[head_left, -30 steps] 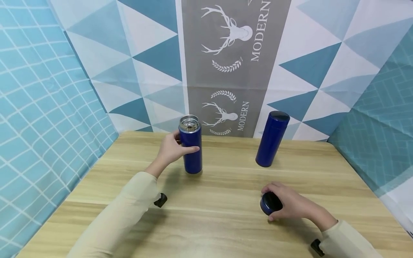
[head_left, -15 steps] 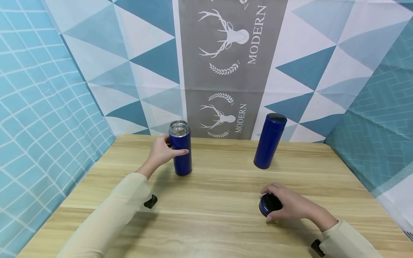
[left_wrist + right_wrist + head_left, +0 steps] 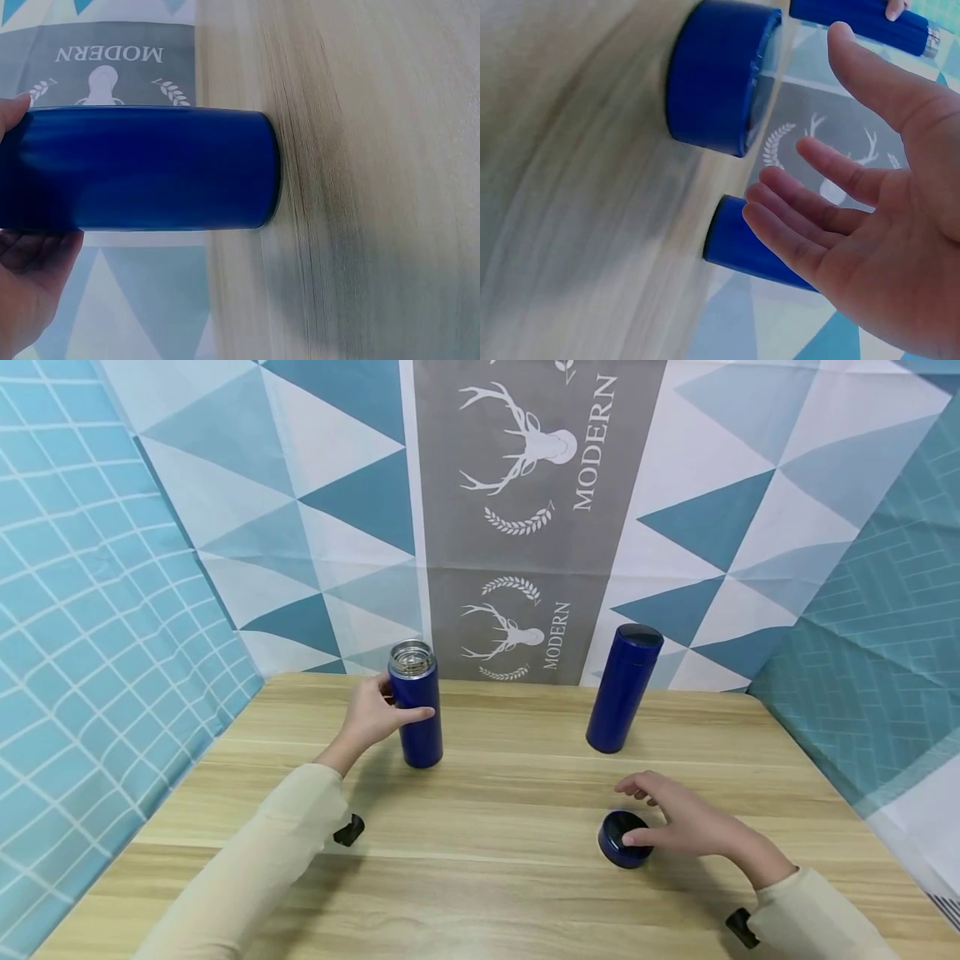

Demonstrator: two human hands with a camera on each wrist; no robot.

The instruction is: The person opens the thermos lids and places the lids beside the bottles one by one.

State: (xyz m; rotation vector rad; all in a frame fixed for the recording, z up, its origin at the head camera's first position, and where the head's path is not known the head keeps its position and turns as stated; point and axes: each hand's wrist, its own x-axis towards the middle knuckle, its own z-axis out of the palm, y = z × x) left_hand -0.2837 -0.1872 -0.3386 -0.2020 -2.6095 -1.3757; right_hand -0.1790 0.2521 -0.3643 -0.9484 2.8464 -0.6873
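A lidless dark blue vacuum flask stands upright on the table at centre-left, its steel mouth bare. My left hand grips its upper half from the left side; in the left wrist view the flask's smooth body fills the space beside the fingers. The round blue lid, with a black top, lies on the table at the right. Just above it my right hand hovers with spread, relaxed fingers. The right wrist view shows the palm holding nothing, a gap between it and the lid.
A second blue flask, capped, stands upright at the back right, beyond my right hand. The wooden table ends at a patterned cloth backdrop. Blue tiled-print cloth hangs along the left side.
The open flask shifted left in the view with my left hand and now stands still. My right hand has let go of the lid and lifted off it, fingers opening.
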